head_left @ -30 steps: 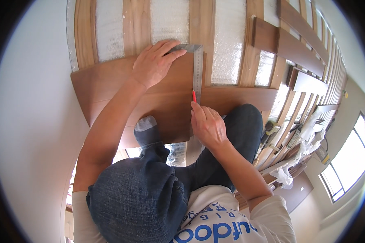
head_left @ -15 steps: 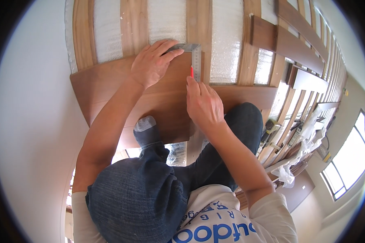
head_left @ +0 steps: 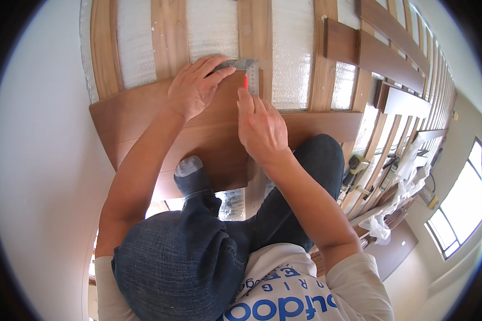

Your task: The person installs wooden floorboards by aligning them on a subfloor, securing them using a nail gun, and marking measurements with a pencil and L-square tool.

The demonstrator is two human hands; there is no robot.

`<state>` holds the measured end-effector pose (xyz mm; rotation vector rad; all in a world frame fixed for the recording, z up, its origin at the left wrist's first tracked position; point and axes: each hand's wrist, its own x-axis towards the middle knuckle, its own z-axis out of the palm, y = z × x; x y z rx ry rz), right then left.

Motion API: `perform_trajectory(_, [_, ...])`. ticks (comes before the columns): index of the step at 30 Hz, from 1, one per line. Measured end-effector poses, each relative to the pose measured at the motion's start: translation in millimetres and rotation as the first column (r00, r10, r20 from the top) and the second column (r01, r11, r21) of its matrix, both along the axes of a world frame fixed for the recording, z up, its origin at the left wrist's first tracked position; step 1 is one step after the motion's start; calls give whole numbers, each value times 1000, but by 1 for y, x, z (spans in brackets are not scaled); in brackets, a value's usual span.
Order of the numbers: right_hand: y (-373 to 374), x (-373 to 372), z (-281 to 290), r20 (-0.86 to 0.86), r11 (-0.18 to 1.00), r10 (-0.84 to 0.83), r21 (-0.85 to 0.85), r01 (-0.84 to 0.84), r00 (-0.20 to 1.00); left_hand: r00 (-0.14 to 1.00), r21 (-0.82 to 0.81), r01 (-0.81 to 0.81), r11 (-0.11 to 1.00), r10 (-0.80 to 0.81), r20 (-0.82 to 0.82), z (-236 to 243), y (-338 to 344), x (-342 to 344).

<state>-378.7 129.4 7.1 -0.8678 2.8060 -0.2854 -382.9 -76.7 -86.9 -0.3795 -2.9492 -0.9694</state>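
A brown wooden floorboard lies across the battens, its far edge under a metal try square. My left hand grips the stock of the square along that edge, thumb and fingers closed round it. The marked blade points back toward me near the board's right end. Pinched in my right hand is a red pencil, its upper part showing beside the blade. The pencil's lower part is hidden by my fingers.
Pale wooden battens run over silvery foil sheeting. Loose boards lie to the right, with a cordless drill, a sealant tube and crumpled white plastic. A white wall stands at left.
The right hand and pencil have moved slightly up along the square's blade. The whole scene has shifted a little to the left, and the left hand still holds the square.
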Motion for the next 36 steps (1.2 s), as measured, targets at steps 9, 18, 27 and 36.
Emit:
perform_trajectory(9, [23, 50, 20, 98, 1000, 15, -23, -12, 995, 999, -55, 4, 999, -6, -40, -6, 1, 2])
perform_trajectory(18, [30, 63, 30, 107, 995, 16, -100, -5, 994, 999, -44, 6, 999, -8, -41, -4, -1, 1])
perform_trajectory(27, [33, 65, 25, 98, 998, 8, -68, -1, 995, 1000, -75, 12, 997, -14, -27, -4, -1, 2])
perform_trajectory(36, [2, 9, 12, 3, 999, -12, -47, 12, 1000, 1000, -32, 11, 999, -12, -14, 1, -1, 0])
